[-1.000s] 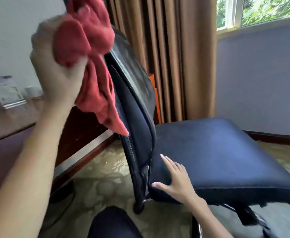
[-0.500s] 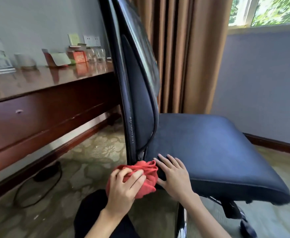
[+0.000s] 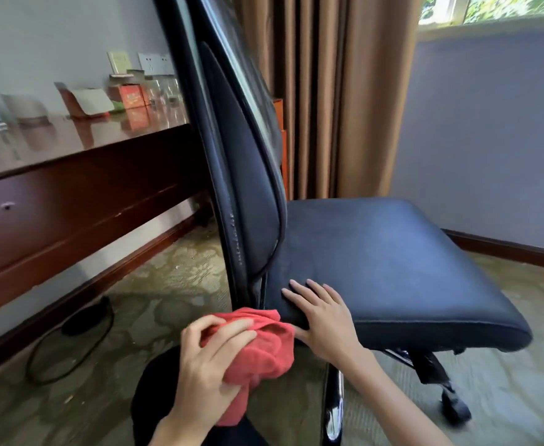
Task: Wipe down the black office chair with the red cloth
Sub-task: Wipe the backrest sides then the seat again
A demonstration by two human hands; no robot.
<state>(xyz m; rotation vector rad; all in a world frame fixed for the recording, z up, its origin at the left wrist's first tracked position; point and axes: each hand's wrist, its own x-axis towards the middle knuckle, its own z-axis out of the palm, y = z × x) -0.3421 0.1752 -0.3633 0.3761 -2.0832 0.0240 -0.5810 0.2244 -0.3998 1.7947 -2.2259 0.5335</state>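
Note:
The black office chair [image 3: 376, 259] stands side-on in front of me, its backrest [image 3: 241, 175] rising steeply at centre and the padded seat stretching right. My left hand [image 3: 209, 365] grips the bunched red cloth [image 3: 257, 346] and presses it at the foot of the backrest, just below the seat's near corner. My right hand [image 3: 322, 320] lies flat, fingers spread, on the seat's near edge, touching the cloth's right side. The chair's base is mostly hidden; one castor [image 3: 455, 408] shows at the lower right.
A dark wooden desk [image 3: 71, 175] runs along the left wall with small boxes and cards on it. A black cable [image 3: 67, 346] loops on the patterned carpet beneath. Brown curtains [image 3: 328, 91] hang behind the chair, a window above the right wall. My dark-clad knee [image 3: 154, 397] is below the cloth.
My left hand brought the cloth from the top of the backrest down to its foot. Over the last half second it shifted slightly. The right hand stayed on the seat edge.

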